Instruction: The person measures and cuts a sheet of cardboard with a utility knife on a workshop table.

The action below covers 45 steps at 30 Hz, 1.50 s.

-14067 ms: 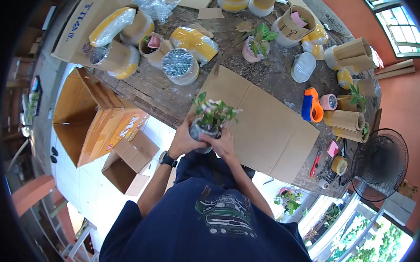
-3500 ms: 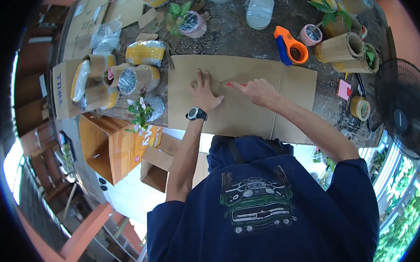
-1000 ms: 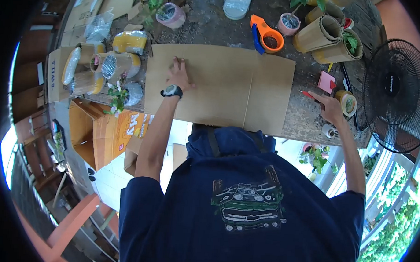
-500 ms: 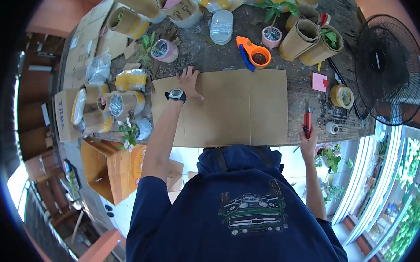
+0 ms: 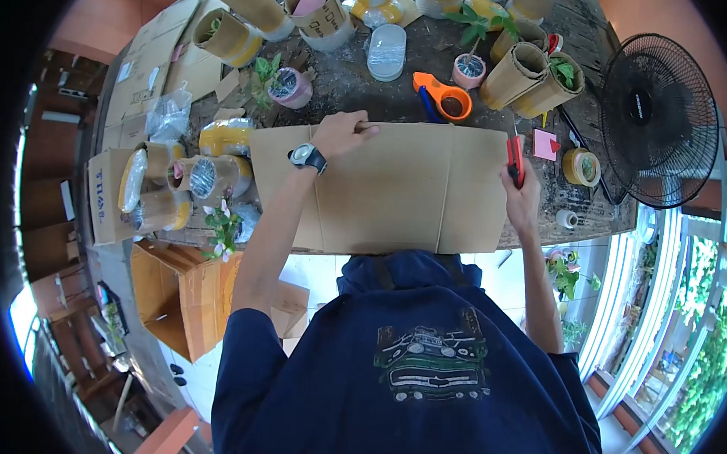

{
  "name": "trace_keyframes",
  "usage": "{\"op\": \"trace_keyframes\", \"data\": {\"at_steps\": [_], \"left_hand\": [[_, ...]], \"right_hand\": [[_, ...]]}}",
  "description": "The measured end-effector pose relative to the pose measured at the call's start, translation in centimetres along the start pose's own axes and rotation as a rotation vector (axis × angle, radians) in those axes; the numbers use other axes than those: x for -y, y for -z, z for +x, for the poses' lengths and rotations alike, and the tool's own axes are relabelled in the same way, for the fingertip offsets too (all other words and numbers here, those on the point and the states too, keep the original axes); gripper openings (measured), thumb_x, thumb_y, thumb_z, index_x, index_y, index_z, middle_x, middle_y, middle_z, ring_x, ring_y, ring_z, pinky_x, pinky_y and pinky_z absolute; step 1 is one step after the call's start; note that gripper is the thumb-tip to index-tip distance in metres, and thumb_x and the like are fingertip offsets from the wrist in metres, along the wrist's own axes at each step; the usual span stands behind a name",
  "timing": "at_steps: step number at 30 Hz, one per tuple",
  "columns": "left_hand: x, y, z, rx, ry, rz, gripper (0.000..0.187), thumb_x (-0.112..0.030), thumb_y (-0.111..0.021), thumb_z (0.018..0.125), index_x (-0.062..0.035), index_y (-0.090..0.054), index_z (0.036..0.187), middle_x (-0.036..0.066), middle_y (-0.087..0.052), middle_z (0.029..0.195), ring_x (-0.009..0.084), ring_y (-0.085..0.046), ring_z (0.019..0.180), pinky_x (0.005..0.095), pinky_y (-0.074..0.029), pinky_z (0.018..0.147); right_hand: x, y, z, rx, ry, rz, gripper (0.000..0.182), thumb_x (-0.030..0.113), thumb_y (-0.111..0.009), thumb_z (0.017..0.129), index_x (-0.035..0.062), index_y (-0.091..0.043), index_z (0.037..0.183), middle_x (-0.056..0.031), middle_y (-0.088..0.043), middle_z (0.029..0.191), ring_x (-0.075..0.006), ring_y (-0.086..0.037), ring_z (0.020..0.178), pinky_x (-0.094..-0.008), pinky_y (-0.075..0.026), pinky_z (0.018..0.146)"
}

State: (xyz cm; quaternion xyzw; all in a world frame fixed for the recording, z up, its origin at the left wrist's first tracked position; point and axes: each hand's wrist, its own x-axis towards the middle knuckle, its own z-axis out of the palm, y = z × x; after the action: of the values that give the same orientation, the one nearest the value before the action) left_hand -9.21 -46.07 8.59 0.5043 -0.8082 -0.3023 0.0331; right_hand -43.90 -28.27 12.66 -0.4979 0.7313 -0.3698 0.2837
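A creased sheet of brown cardboard [image 5: 389,187] lies across the near side of the table. My left hand [image 5: 343,135], with a watch [image 5: 306,155] on its wrist, grips the sheet's far edge left of the middle, fingers curled over behind it and partly hidden. Beside the sheet's right edge, my right hand [image 5: 522,193] is closed around a red utility knife [image 5: 515,162], its blade pointing away from me near the far right corner. Just past the far edge sits an orange tape dispenser [image 5: 450,99] with a blue part.
Cardboard tubes [image 5: 512,75] with plants stand at the back right, near a black fan [image 5: 656,118]. Pink notes [image 5: 545,144] and a tape roll [image 5: 581,166] lie right. Wrapped bundles [image 5: 207,177] crowd the left, above an open carton [image 5: 186,300] on the floor.
My left hand has gone from lying flat on the cardboard to gripping its far edge, which is now lifted slightly. My right hand has brought the knife up and left to the sheet's right edge.
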Motion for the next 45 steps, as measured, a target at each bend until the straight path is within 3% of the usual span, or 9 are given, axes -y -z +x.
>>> {"op": "trace_keyframes", "data": {"at_steps": [6,9,12,18,25,29,36,39,45], "left_hand": [[-8.0,2.9,-3.6,-0.204,-0.219,0.062,0.037,-0.044,-0.070,0.085,-0.0073,-0.063,0.086,0.014,-0.068,0.074,0.0352,-0.067,0.077,0.0468,-0.048,0.069],[-11.8,4.3,-5.7,-0.244,-0.286,0.055,0.036,-0.042,-0.074,0.082,-0.0071,-0.065,0.084,0.013,-0.069,0.073,0.0351,-0.068,0.077,0.0474,-0.048,0.068],[-12.8,3.4,-6.8,-0.204,-0.289,-0.010,0.036,-0.042,-0.074,0.082,-0.0072,-0.064,0.084,0.013,-0.067,0.072,0.0354,-0.067,0.075,0.0477,-0.048,0.068],[-11.7,-0.6,-7.8,0.046,-0.200,-0.048,0.046,-0.052,-0.069,0.085,-0.0061,-0.070,0.091,0.016,-0.071,0.081,0.0362,-0.069,0.084,0.0472,-0.051,0.074],[-8.9,-5.8,-6.5,0.345,-0.059,-0.090,0.051,-0.058,-0.065,0.086,-0.0088,-0.070,0.098,0.016,-0.070,0.089,0.0345,-0.068,0.092,0.0464,-0.051,0.080],[-9.5,-5.9,-8.8,0.167,-0.164,0.440,0.052,-0.051,-0.071,0.084,-0.0067,-0.066,0.111,0.015,-0.063,0.120,0.0346,-0.053,0.123,0.0524,-0.037,0.104],[-0.5,1.4,-13.6,-1.097,0.336,0.067,0.052,-0.043,-0.071,0.088,-0.0022,-0.064,0.120,0.012,-0.060,0.126,0.0280,-0.052,0.125,0.0463,-0.035,0.107],[5.9,1.3,-14.4,-0.595,0.291,-1.323,0.051,-0.039,-0.070,0.091,0.0002,-0.062,0.124,0.008,-0.065,0.120,0.0166,-0.057,0.115,0.0341,-0.040,0.103],[4.5,5.1,-17.7,-0.316,0.069,-1.019,0.045,-0.025,-0.076,0.088,0.0025,-0.064,0.121,0.001,-0.069,0.108,0.0094,-0.062,0.098,0.0254,-0.047,0.089]], "right_hand": [[4.4,-0.1,3.1,-0.070,0.474,-0.020,0.018,0.013,-0.064,0.093,-0.0001,-0.057,0.104,-0.0190,-0.061,0.076,-0.0339,-0.064,0.071,-0.0395,-0.047,0.066],[7.9,1.2,1.7,0.131,0.320,-0.201,0.019,0.014,-0.064,0.094,-0.0003,-0.056,0.102,-0.0206,-0.064,0.079,-0.0392,-0.066,0.075,-0.0415,-0.047,0.066],[9.0,2.9,0.7,0.252,0.230,-0.350,0.018,0.015,-0.065,0.095,0.0007,-0.054,0.098,-0.0128,-0.064,0.077,-0.0300,-0.067,0.070,-0.0389,-0.046,0.065],[1.6,2.9,-0.4,0.532,0.016,0.086,0.032,0.030,-0.074,0.091,0.0057,-0.053,0.091,0.0008,-0.051,0.070,-0.0110,-0.046,0.065,-0.0325,-0.039,0.060],[-3.5,-0.1,-3.9,0.625,-0.112,-0.077,0.043,0.035,-0.084,0.080,0.0075,-0.051,0.078,0.0030,-0.044,0.069,-0.0094,-0.043,0.067,-0.0304,-0.036,0.061],[-6.3,-2.0,-5.8,0.698,-0.273,0.050,0.045,0.029,-0.087,0.077,0.0118,-0.046,0.078,0.0057,-0.045,0.071,-0.0073,-0.043,0.068,-0.0295,-0.035,0.060],[-8.9,-1.9,-7.4,0.562,-0.320,0.323,0.044,0.021,-0.089,0.075,0.0126,-0.047,0.085,0.0058,-0.046,0.075,-0.0067,-0.045,0.070,-0.0260,-0.038,0.063],[-8.1,-1.5,-5.8,0.572,-0.327,0.310,0.046,0.012,-0.090,0.069,0.0132,-0.048,0.087,0.0057,-0.047,0.079,-0.0069,-0.045,0.070,-0.0254,-0.041,0.066],[-5.7,2.6,-2.8,0.394,-0.166,0.350,0.057,-0.001,-0.090,0.062,0.0140,-0.045,0.093,0.0054,-0.046,0.083,-0.0064,-0.047,0.070,-0.0231,-0.041,0.063]]}}
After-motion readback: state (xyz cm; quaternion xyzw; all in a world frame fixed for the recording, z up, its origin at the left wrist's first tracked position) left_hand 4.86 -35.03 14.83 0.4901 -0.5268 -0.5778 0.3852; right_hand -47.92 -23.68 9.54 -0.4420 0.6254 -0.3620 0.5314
